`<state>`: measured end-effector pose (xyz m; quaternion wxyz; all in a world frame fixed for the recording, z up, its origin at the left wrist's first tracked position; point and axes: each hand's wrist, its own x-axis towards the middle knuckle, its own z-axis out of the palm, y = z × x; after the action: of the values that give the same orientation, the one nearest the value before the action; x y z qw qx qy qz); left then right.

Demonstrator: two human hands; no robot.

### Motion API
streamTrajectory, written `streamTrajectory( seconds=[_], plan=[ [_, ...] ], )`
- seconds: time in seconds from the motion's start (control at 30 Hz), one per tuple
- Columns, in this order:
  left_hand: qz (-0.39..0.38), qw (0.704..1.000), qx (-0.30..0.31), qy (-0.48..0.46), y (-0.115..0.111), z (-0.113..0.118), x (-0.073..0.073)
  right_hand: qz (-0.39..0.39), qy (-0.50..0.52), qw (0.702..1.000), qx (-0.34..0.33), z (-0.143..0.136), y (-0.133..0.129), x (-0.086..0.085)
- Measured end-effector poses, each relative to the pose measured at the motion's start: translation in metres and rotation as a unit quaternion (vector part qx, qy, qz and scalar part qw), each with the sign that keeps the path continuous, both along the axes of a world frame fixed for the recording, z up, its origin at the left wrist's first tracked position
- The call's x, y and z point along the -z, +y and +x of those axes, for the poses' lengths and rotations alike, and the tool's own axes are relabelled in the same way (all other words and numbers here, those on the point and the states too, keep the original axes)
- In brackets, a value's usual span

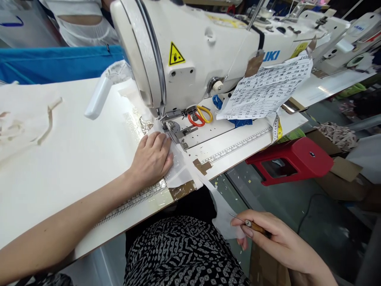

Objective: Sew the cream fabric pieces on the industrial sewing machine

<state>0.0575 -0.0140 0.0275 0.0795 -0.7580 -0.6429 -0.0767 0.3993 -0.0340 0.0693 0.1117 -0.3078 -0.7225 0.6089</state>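
Note:
My left hand [152,159] lies palm down on white fabric [180,171] just in front of the sewing machine's needle area [164,119], its fingers bent and close together. A strip of the fabric runs over the table's front edge and hangs down to the right. Past that edge, my right hand [264,232] is closed around an awl [256,227] with a wooden handle, its thin metal tip pointing left. The hanging end of the fabric reaches the fingers of my right hand.
A sewing machine [190,51] stands on the white table [74,151]. Scissors with red and yellow handles [204,115], a written sheet [268,89] and a tape measure [276,129] are to the right. A red stool [309,157] is beyond the front edge. A person [85,26] is at upper left.

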Motion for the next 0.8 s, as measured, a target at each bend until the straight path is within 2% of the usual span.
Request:
streamTrajectory(
  seconds=[0.8],
  plan=[
    [-0.013,1.0,-0.004,-0.006,0.0,0.002,-0.005,0.033,0.092,0.994,-0.038,-0.045,0.026,0.019]
  ],
)
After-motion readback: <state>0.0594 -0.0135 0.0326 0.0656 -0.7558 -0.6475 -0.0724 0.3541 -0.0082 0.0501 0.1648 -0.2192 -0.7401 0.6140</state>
